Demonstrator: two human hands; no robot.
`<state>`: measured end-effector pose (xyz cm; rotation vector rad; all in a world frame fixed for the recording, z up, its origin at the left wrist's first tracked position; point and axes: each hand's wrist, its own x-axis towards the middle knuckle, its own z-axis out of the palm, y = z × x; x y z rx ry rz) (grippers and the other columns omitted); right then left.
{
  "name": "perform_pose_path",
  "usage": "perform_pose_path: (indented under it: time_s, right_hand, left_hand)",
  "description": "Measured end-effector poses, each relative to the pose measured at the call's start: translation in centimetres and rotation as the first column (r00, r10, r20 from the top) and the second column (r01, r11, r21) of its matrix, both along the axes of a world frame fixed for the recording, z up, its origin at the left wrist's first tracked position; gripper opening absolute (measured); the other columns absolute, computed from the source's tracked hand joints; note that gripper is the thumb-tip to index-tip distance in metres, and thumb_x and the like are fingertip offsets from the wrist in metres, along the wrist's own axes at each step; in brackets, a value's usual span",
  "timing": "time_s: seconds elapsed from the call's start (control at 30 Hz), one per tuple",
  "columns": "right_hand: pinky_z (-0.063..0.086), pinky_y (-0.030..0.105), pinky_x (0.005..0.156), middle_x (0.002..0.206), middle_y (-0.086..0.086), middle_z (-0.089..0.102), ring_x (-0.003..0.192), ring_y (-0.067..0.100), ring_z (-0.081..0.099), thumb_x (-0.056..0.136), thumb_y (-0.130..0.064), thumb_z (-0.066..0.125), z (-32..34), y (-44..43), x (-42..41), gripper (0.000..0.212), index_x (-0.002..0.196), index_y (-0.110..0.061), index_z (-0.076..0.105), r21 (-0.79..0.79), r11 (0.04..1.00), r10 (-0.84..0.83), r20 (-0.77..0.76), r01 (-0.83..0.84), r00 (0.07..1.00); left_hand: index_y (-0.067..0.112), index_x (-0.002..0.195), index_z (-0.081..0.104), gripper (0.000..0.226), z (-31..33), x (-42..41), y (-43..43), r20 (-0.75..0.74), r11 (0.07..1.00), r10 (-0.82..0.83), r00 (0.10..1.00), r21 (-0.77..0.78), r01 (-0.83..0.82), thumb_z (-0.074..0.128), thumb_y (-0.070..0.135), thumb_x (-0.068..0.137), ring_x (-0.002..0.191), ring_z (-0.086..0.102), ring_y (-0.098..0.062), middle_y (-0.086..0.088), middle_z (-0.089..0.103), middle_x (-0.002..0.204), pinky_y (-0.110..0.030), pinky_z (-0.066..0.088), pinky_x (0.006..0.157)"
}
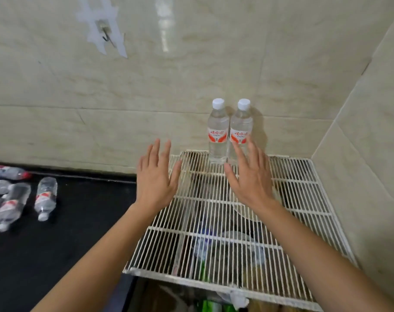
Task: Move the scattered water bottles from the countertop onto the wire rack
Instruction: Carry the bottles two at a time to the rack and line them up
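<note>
wall: tiled corner behind everything, with a hook (106, 34) stuck high on the left. Nothing to do with the job.
tabletop (63, 233): dark surface on the left, where the leftover bottles are lying.
rack (304, 190): white wire shelf tucked into the corner, mostly bare on top, with some clutter showing through from below.
hands: left hand (155, 179) and right hand (252, 179) both hover flat over the back of the rack, palms down, fingers spread and holding nothing.
standing bottles (229, 131): two upright at the rack's back edge, touching each other, against the wall. The right hand's fingertips are just in front of the right one; can't tell if they touch it.
loose bottles (45, 198): at least four on their sides at the far left of the tabletop, well away from the rack, more cut off by the frame edge.
step in hand, I'd say: just let go, next is heading back left for more.
how to do it well: grab one per hand around the middle, stand them up beside the pair, and set the bases square across the wires so they don't tip into the neighbours.
</note>
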<state>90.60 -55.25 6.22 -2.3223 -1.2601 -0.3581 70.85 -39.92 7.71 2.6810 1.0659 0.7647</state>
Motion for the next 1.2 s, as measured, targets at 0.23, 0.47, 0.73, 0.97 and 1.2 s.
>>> perform_pose_path:
  time_s: [0.23,0.47,0.73,0.97,1.2]
  right_hand:
    - [-0.009,0.047,0.124,0.170,0.014,-0.008,0.156,0.032,-0.013,0.102,-0.062,0.025,-2.4,5.0,-8.8,0.072,0.163,-0.025,0.014,-0.135,0.941,0.308,-0.032,-0.309,0.951]
    - [0.001,0.051,0.126,0.169,0.017,0.004,0.157,0.034,-0.001,0.103,-0.059,0.032,1.4,10.4,-22.0,0.070,0.161,-0.022,0.022,-0.104,0.873,0.481,0.032,-0.476,0.876]
    - [0.005,0.049,0.125,0.169,0.018,0.010,0.156,0.036,0.006,0.102,-0.054,0.038,-0.6,18.6,-42.5,0.068,0.160,-0.019,0.028,-0.171,0.810,0.581,0.104,-0.561,0.807]
    - [0.003,0.049,0.127,0.170,0.017,0.001,0.157,0.034,0.000,0.103,-0.052,0.036,-2.8,23.8,-54.5,0.068,0.161,-0.019,0.021,-0.401,0.704,0.666,0.084,-0.586,0.741]
    - [0.004,0.047,0.126,0.170,0.016,0.003,0.157,0.033,0.001,0.104,-0.049,0.037,-4.9,29.6,-54.8,0.067,0.162,-0.019,0.018,-0.442,0.746,0.569,0.032,-0.498,0.822]
  left_hand:
    - [0.021,0.155,0.036,0.063,-1.8,-13.5,-2.8,-0.165,0.937,0.348,0.923,0.056,-0.344,0.033,0.053,0.101,0.150,0.025,-0.038,-0.017,0.025,0.164,-0.059,0.025,0.117]
    - [0.018,0.152,0.041,0.063,1.7,-27.8,-0.4,-0.082,0.848,0.520,0.850,0.162,-0.504,0.037,0.052,0.099,0.147,0.032,-0.040,-0.018,0.031,0.162,-0.059,0.028,0.115]
    - [0.015,0.150,0.045,0.066,-0.4,-50.1,3.0,-0.143,0.811,0.583,0.800,0.173,-0.559,0.035,0.052,0.097,0.142,0.039,-0.041,-0.020,0.038,0.157,-0.059,0.035,0.110]
    - [0.013,0.151,0.043,0.070,-2.1,-63.9,7.3,-0.296,0.823,0.565,0.770,0.137,-0.551,0.029,0.054,0.096,0.144,0.036,-0.040,-0.020,0.039,0.157,-0.061,0.037,0.109]
    - [0.013,0.152,0.041,0.067,-5.1,-65.6,15.2,-0.336,0.853,0.500,0.798,0.033,-0.521,0.044,0.049,0.095,0.146,0.034,-0.040,-0.019,0.034,0.159,-0.060,0.036,0.111]
